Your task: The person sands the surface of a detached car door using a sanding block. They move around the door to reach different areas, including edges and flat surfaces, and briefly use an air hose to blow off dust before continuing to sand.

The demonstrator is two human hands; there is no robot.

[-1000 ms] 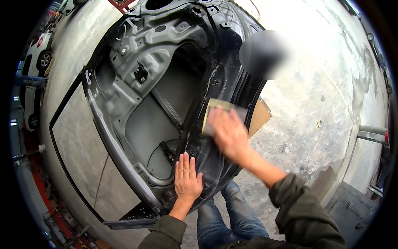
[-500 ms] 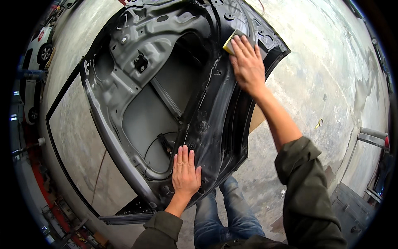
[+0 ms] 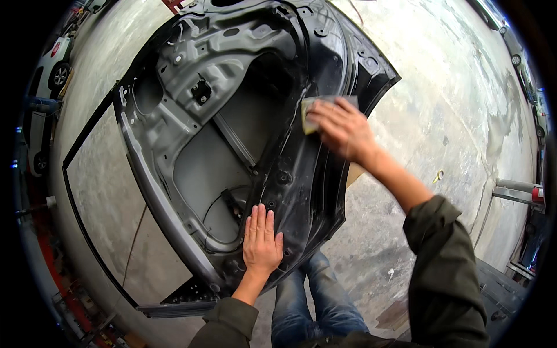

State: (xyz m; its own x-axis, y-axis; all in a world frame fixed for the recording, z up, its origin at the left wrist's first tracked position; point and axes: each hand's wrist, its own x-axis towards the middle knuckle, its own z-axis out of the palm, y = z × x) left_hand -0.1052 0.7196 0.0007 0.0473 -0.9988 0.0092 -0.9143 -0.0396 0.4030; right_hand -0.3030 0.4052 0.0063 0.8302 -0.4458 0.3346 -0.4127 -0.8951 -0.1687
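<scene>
A car door (image 3: 278, 226) with black and grey inner metal lies in front of me, its window frame at the left. My left hand (image 3: 262, 246) rests flat on the black near edge of the panel, fingers stretched out, holding nothing. A grey and yellow sanding pad (image 3: 308, 118) is under my right hand (image 3: 343, 129), which grips it against the black strip on the door's right side. That hand is slightly smeared by motion, and its palm covers much of the pad. A pale, broken line of sealant runs along the panel left of the pad.
A roll of tape (image 3: 439, 176) lies on the concrete floor (image 3: 429, 127) to the right. Metal stands (image 3: 516, 194) are at the far right. Parked cars (image 3: 58, 75) line the left edge. My legs (image 3: 316, 296) are close against the door's near edge.
My right hand has drawn the sanding pad nearer to me and a little left along the black strip. My left hand stays flat in nearly the same place.
</scene>
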